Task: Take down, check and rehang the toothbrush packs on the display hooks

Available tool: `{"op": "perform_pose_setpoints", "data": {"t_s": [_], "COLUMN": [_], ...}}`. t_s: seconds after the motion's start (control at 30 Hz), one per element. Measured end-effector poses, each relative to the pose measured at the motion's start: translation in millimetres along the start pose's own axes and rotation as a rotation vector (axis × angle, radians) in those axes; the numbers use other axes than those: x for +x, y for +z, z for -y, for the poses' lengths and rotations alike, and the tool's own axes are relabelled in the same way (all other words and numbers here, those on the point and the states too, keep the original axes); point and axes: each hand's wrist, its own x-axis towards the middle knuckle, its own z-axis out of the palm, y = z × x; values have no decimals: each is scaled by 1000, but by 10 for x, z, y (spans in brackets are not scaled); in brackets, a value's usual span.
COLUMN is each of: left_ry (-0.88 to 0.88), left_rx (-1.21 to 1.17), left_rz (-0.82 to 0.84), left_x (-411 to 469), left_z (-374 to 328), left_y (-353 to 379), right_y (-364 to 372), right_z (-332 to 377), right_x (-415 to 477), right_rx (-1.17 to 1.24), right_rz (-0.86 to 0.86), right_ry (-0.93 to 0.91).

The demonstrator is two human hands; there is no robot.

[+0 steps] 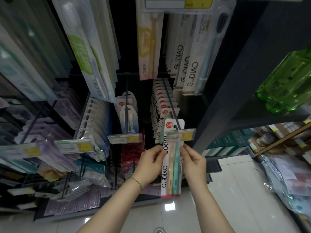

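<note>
I hold one toothbrush pack [171,167] between both hands, in front of the display rack. My left hand [149,163] takes its left edge and my right hand [194,163] its right edge, both a little above the middle of the card. The fingers [159,151] of my left hand are curled and pinch the edge with the thumb. Those of my right pinch the other edge in the same way.

The pack hangs upright, a white card with GUDIAO printed down its left side and a pink strip along the bottom. Under the clear blister lie two brushes side by side, a yellow-orange one and a green one.

The top of the pack, with its red round mark, sits at the front end of the hook [170,101], just behind the price tag [180,135] that crosses it. The hook's tip shows at the hanging hole. I cannot tell how far the card is slid on.

Behind it a row of like packs [160,105] fills the same hook, back to the dark panel. On the next hook to the left hang a few blister packs [128,113] with their own tag.

A thin bracelet [138,182] lies on my left wrist. To the right, green bottles [286,81] stand on a dark shelf [244,106]. Below my arms is the pale tiled floor [235,190].
</note>
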Motion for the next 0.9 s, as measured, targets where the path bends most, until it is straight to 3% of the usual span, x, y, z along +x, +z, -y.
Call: {"op": "perform_pose_setpoints", "data": {"t_s": [0.3,0.43,0.57,0.8,0.9], "left_ry": [-83,-138,-180,-113,-72], "left_rx": [190,203,239,440,513], "left_rz": [-125,-91,-27,23,10], "left_x": [380,486,474,247,142], "left_z": [134,146,164,340,405], "left_y": [-21,-25,-79,-401,-583], "right_y": [279,387,414,445,460], "right_z": [-120,-187,-288,-465,-518], "right_x": [308,417,440,326,206], "right_rx": [-12,22,-48,-226,-391], "right_rz": [-147,-197,-167,-130,-93], "right_ry": [126,157,133,178,109]}}
